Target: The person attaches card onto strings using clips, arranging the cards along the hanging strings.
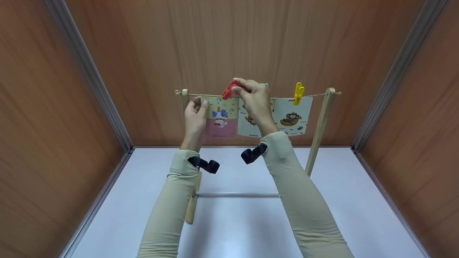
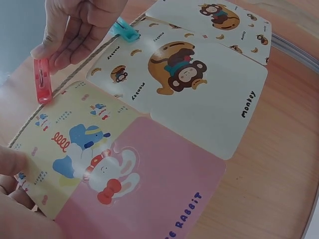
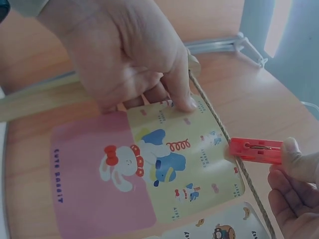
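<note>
My left hand (image 1: 194, 118) pinches the left edge of a yellow-and-pink rabbit card (image 1: 224, 125), thumb in front, holding it up against a twine line (image 3: 214, 113). In my right hand (image 1: 257, 104), thumb and fingers pinch a red clothespin (image 1: 229, 90) by one end. Its other end meets the twine at the rabbit card's upper edge, toward the right; whether it bites the card cannot be told. Beside that card hangs a white monkey card (image 2: 214, 109), partly behind my right hand in the head view, with a turquoise clothespin (image 2: 126, 31) at its top.
A second monkey card (image 1: 292, 118) hangs further right under a yellow clothespin (image 1: 298, 95). The twine runs between a left wooden post (image 1: 185, 94) and a right wooden post (image 1: 319, 132). Low down, a pale crossbar (image 1: 236, 195) spans above the white tabletop (image 1: 229, 229). Wood-grain panels enclose the space.
</note>
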Tool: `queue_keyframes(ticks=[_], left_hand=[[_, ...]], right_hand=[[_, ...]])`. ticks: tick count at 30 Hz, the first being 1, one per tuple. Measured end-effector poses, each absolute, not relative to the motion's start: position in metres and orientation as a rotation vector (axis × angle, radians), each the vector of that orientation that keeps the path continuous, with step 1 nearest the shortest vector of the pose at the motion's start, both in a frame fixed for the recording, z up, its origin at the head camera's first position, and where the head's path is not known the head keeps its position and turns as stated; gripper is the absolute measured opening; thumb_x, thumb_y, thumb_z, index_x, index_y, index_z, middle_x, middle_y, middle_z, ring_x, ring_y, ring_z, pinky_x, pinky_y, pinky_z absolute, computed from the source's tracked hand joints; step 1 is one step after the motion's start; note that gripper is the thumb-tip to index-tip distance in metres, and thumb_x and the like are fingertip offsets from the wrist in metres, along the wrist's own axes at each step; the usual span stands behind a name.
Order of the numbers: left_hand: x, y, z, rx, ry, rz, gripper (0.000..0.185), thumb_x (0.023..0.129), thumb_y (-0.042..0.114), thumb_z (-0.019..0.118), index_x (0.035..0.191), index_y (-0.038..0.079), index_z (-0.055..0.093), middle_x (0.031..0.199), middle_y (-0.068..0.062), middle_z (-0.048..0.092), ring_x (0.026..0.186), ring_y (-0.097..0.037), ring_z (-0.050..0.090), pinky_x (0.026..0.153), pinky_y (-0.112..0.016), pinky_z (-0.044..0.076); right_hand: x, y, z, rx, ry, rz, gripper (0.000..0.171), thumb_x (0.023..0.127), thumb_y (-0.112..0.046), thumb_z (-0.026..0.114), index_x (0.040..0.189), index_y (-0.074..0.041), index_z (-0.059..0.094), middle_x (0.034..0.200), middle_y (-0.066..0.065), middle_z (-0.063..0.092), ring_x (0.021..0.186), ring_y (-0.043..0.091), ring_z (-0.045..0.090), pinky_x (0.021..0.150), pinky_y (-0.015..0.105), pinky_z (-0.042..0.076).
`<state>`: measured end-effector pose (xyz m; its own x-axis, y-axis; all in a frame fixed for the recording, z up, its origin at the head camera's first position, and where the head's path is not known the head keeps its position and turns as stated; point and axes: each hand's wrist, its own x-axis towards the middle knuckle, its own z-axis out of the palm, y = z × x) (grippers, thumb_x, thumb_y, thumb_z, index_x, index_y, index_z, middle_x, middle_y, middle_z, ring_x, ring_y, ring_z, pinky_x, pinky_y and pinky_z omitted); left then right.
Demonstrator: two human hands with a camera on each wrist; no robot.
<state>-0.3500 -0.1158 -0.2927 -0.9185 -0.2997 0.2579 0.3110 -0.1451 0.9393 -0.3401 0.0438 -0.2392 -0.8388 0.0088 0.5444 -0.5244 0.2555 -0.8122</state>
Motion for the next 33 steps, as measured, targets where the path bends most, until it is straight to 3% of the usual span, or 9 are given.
queue_keyframes(ticks=[12, 21, 33], left_hand=[[-0.352, -0.114, -0.294, -0.042, -1.668, -2.054, 0.019, 0.097, 0.000, 0.050, 0.114, -0.008, 0.052, 0.098, -0.013, 0.061, 0.087, -0.011, 0.056, 0.075, -0.019, 0.046], [-0.350, -0.114, -0.292, -0.017, -1.708, -2.091, 0.024, 0.098, 0.004, 0.050, 0.120, -0.006, 0.049, 0.107, -0.015, 0.059, 0.095, -0.016, 0.056, 0.084, -0.026, 0.046], [-0.351, -0.115, -0.293, -0.034, -1.719, -2.108, 0.022, 0.099, 0.005, 0.048, 0.119, -0.005, 0.048, 0.110, -0.018, 0.059, 0.097, -0.019, 0.057, 0.085, -0.029, 0.047]], right_hand=[[-0.342, 0.037, -0.238, 0.532, -2.106, 1.577, 0.033, 0.088, -0.016, 0.065, 0.118, -0.001, 0.067, 0.112, 0.013, 0.068, 0.098, 0.017, 0.067, 0.082, 0.022, 0.054], [-0.342, 0.032, -0.237, 0.533, -2.175, 1.490, 0.032, 0.089, -0.017, 0.065, 0.118, -0.005, 0.068, 0.110, 0.010, 0.070, 0.096, 0.016, 0.067, 0.082, 0.024, 0.054], [-0.341, 0.028, -0.237, 0.549, -2.262, 1.399, 0.034, 0.090, -0.017, 0.064, 0.122, -0.007, 0.065, 0.112, 0.010, 0.069, 0.101, 0.019, 0.064, 0.087, 0.027, 0.054]])
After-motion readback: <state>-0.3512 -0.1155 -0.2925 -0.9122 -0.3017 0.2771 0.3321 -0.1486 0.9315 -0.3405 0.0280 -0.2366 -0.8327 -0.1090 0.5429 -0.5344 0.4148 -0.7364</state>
